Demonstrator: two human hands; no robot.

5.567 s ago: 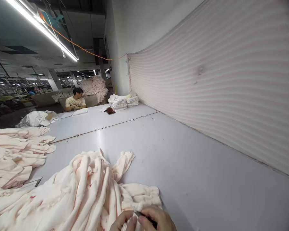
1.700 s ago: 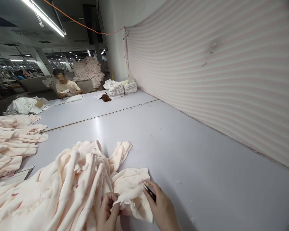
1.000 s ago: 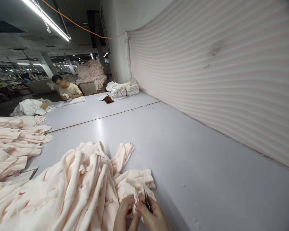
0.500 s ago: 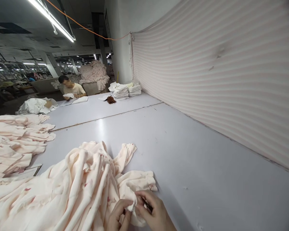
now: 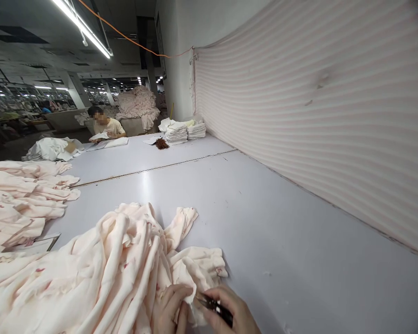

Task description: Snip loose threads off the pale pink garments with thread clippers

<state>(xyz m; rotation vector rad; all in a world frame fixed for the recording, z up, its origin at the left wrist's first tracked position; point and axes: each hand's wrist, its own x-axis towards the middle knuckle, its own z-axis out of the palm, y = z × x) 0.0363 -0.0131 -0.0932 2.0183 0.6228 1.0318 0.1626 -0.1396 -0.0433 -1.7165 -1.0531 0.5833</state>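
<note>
Left hand (image 5: 169, 310) at the bottom edge, fingers curled, pinching a fold of the pale pink cloth (image 5: 195, 273). Right hand (image 5: 230, 313) just beside it, closed around small dark snips (image 5: 214, 306), tips aimed left at the pinched fold. The hands are nearly touching, the cloth edge between them.

That cloth is the near end of a big rumpled heap of the same pink fabric (image 5: 101, 264) lying on the grey bench (image 5: 282, 232), spilling toward the lower left. Small red marks show on the fabric; can't tell what they are.

Second pile of pink fabric (image 5: 21, 199) at the left edge, well apart from the hands. A flat dark-edged sheet (image 5: 45, 242) sticks out between the two piles.

Far end of the bench: folded white stacks (image 5: 184, 131), a small brown clump (image 5: 162, 144) just beside them, a crumpled white bundle (image 5: 52, 148) to the left. A seated person (image 5: 104, 126) is at that far end, handling white cloth.

Striped fabric wall (image 5: 316, 116) runs along the bench's right side. Tube light (image 5: 83, 28) overhead.
</note>
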